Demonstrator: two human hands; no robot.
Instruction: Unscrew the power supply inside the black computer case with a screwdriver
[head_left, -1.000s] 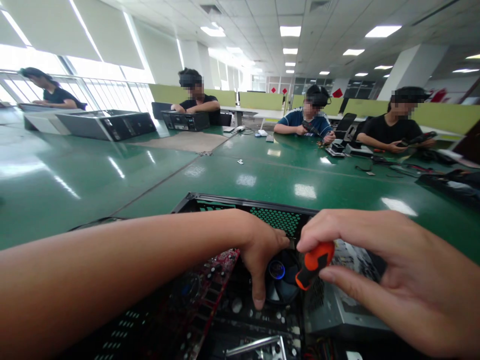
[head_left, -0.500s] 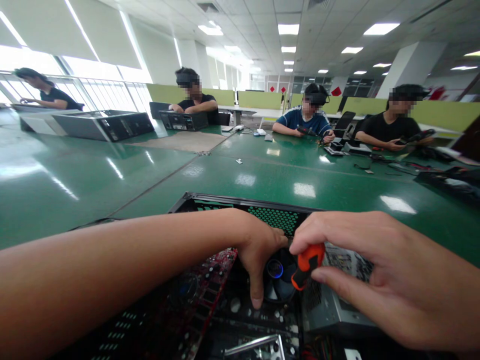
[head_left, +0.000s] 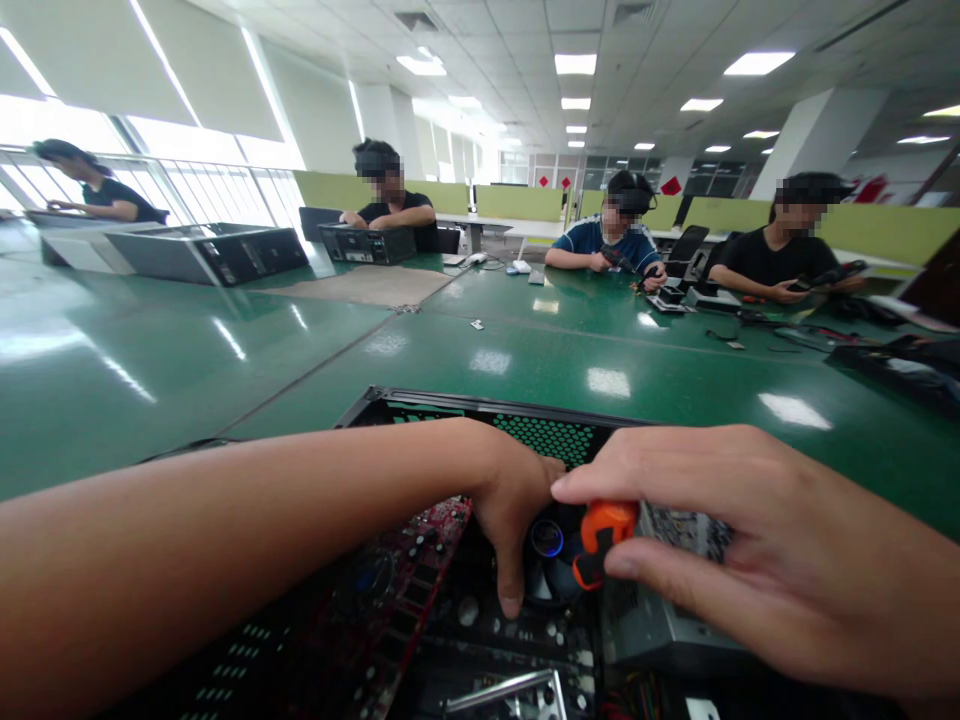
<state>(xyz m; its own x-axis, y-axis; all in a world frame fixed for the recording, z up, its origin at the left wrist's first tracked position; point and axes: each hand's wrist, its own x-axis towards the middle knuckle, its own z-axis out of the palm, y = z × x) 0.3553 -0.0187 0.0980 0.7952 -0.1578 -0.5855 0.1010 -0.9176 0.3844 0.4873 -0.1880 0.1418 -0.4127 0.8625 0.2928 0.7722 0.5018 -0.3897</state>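
Observation:
An open black computer case (head_left: 480,405) lies in front of me, with its inside facing up. My right hand (head_left: 720,540) grips the orange and black handle of a screwdriver (head_left: 606,530) between thumb and fingers. The handle leans over the right side of a round cooling fan (head_left: 547,540); its shaft and tip cannot be seen. My left hand (head_left: 514,510) reaches across the case and is closed about the fan's left side, thumb down in front and fingers at the back, partly hidden. Left of it sits a red circuit board (head_left: 427,560).
A grey metal power supply box (head_left: 660,620) sits under my right hand. A silver metal bracket (head_left: 517,690) lies near the bottom. Across the green table (head_left: 337,370) several people work at computer parts, and another case (head_left: 217,250) lies at left.
The screwdriver handle and my right hand have shifted slightly left, and the handle's tilt has changed a little. My left hand stays almost where it was.

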